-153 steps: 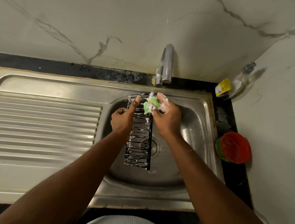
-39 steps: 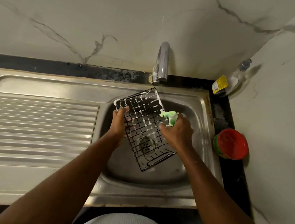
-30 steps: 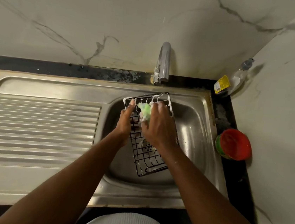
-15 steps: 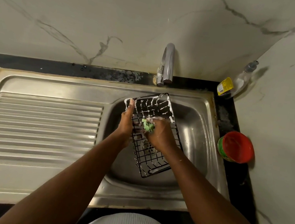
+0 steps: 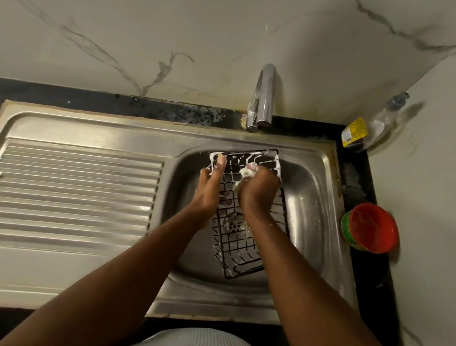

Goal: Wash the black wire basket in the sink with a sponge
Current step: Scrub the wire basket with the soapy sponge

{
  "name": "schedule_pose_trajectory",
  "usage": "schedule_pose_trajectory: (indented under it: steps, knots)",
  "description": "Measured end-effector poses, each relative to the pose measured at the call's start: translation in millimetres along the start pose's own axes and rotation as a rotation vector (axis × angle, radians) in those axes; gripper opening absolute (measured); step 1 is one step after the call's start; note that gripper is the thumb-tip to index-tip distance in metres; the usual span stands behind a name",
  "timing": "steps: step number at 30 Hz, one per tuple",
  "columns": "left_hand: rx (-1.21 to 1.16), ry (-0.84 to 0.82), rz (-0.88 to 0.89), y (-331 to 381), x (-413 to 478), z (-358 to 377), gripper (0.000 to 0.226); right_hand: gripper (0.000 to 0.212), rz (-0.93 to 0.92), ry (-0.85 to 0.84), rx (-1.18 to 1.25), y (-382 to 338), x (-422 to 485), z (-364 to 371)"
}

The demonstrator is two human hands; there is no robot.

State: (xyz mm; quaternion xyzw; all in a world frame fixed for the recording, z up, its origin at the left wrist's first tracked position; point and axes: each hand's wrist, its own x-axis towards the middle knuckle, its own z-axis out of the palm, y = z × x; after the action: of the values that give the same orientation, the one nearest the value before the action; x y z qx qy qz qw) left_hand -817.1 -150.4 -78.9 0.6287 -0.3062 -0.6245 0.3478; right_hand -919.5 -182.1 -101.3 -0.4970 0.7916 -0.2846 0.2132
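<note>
Head view: black wire basket (image 5: 241, 248) sat inside the sink (image 5: 313, 211) basin, long axis running away from the person, near end angled slightly right. It looked tilted, far end raised toward the faucet (image 5: 264, 97), near end lower in the basin. White foam coated the far-end wires. The drain showed through the grid, just behind the wrists.

Left hand (image 5: 209, 192) gripped the basket's left rim: thumb laid straight along the edge up to the far-left corner, fingers curled round the rim from outside. Right hand (image 5: 257, 193) was clenched round the sponge (image 5: 245, 173), knuckles up, pressing it onto the grid in the far half of the basket. Only a pale, soapy bit of sponge showed at the fingertips. Both hands sat over the far half, left on the edge, right on the mesh just beside it. The near half of the basket lay between the forearms, untouched.

Ribbed drainboard (image 5: 74, 189) was left of the basin. A clear pump bottle (image 5: 380, 124) with a yellow label stood in the back-right corner of the black counter (image 5: 362, 182). A red-topped tub (image 5: 371, 227) sat on the counter right of the sink.
</note>
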Motion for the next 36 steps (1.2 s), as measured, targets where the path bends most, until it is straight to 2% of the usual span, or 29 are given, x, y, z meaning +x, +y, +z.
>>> schedule_pose_trajectory:
  steps: [2,3,4,5,7,8,10,13,16,18,20,24,26,28,31,33,35,36]
  knots:
    - [0.032,-0.031,0.02,-3,3,-4,0.128,0.014,0.147,-0.11,0.301,-8,-15,7]
    - [0.028,-0.049,0.03,-4,4,-6,0.131,0.018,0.147,-0.197,0.42,-11,-26,8]
    - [0.03,-0.063,0.029,-5,5,-6,0.132,0.023,0.068,-0.279,0.463,-10,-35,8]
    - [0.032,-0.078,0.008,-6,6,-7,0.133,0.022,-0.084,-0.343,0.434,-7,-38,7]
    - [0.031,-0.074,-0.027,-4,1,-6,0.126,0.006,-0.387,-0.449,0.11,3,-28,-5]
    - [0.04,-0.058,-0.034,-3,-3,-5,0.115,0.008,-0.507,-0.477,-0.037,10,-17,-8]
    - [0.046,-0.02,-0.027,-4,-6,-2,0.095,0.021,-0.61,-0.439,-0.213,22,0,-10]
    - [0.062,-0.024,-0.009,3,-5,4,0.094,0.03,-0.582,-0.229,-0.241,32,5,-9]
    - [0.065,0.006,0.006,7,-4,2,0.089,0.023,-0.507,-0.025,-0.205,35,10,-15]
    - [0.06,0.022,-0.004,6,-5,0,0.098,0.021,-0.507,0.024,-0.284,33,15,-18]
    - [0.034,0.017,-0.024,5,-7,1,0.11,0.025,-0.434,-0.004,-0.396,26,13,-14]
    - [0.05,0.049,-0.015,3,-7,1,0.106,0.025,-0.341,-0.118,-0.238,21,0,-3]
    - [0.058,0.035,-0.018,1,-5,-3,0.122,0.031,-0.141,-0.083,-0.066,15,-4,0]
    - [0.061,0.022,-0.028,-2,-5,-6,0.137,0.028,0.035,-0.083,-0.026,12,-5,0]
    - [0.028,-0.001,-0.014,-3,-7,-6,0.131,0.028,-0.116,-0.04,-0.225,13,1,-6]
    - [0.002,0.014,0.016,0,-6,-3,0.111,0.027,-0.202,-0.049,-0.171,11,4,-8]
    - [-0.021,-0.006,0.015,2,-1,-1,0.115,0.017,-0.199,-0.131,0.048,3,-5,-4]
    - [-0.04,-0.023,0.01,4,-1,1,0.121,0.021,-0.2,-0.228,0.164,-5,-15,-4]
